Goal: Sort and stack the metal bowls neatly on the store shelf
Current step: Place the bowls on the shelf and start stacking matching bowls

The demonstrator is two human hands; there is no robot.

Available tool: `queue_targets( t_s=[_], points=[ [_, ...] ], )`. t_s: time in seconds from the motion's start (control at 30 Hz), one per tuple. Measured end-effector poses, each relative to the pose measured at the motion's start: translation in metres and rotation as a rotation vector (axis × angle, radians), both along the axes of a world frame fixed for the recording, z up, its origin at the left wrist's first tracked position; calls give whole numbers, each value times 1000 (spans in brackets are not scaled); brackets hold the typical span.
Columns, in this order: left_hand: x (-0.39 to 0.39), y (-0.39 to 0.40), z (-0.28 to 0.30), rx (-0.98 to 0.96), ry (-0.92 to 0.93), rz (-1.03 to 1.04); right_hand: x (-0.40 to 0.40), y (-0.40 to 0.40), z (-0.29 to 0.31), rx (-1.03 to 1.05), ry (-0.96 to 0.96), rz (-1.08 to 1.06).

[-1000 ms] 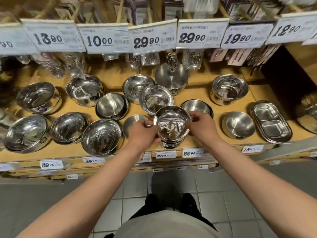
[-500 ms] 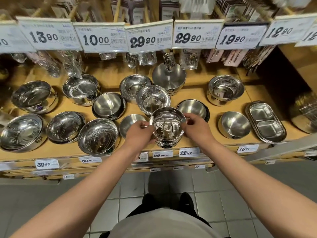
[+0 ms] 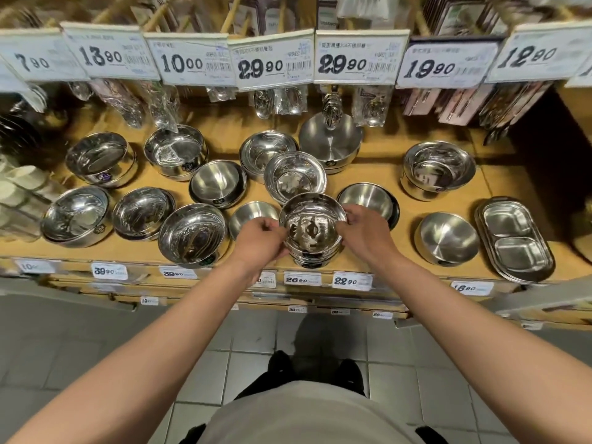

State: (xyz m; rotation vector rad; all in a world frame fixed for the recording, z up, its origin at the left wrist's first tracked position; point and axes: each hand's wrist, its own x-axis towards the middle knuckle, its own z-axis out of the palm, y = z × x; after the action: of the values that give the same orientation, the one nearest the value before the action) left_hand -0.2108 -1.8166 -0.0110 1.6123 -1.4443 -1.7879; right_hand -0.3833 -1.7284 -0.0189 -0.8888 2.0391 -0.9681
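A stack of shiny metal bowls [image 3: 312, 232] stands at the front edge of the wooden shelf [image 3: 362, 174], centre. My left hand [image 3: 261, 240] grips its left rim and my right hand [image 3: 365, 233] grips its right rim, fingers curled on the top bowl. Just behind it sits another shiny bowl [image 3: 294, 182]. A small matte bowl [image 3: 248, 214] lies partly hidden behind my left hand, and a matte bowl [image 3: 368, 198] sits behind my right hand.
Several more bowls fill the shelf's left side, such as a large one [image 3: 192, 235]. At the right are a matte bowl [image 3: 447, 238], a footed bowl [image 3: 439, 168] and stacked divided trays [image 3: 515, 245]. Price tags [image 3: 272, 60] and hanging utensils overhang the back.
Both hands stay on the stack's top bowl; the stack sits in about the same spot. The camera has shifted slightly, showing more of the shelf's left side.
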Motion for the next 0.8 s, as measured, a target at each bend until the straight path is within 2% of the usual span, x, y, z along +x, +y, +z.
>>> queue_targets(
  t_s=[0.23,0.5,0.7,0.8],
  points=[
    [12,18,0,17,3,91,-19,18,-6,-22,-113,-39],
    [13,49,-10,5,-25,206,-76,67,-27,69,-213,-229],
    [1,63,-13,-3,24,232,-85,48,-38,154,-204,-218],
    [5,64,-13,11,59,270,-81,31,-47,145,-309,-296]
  ],
)
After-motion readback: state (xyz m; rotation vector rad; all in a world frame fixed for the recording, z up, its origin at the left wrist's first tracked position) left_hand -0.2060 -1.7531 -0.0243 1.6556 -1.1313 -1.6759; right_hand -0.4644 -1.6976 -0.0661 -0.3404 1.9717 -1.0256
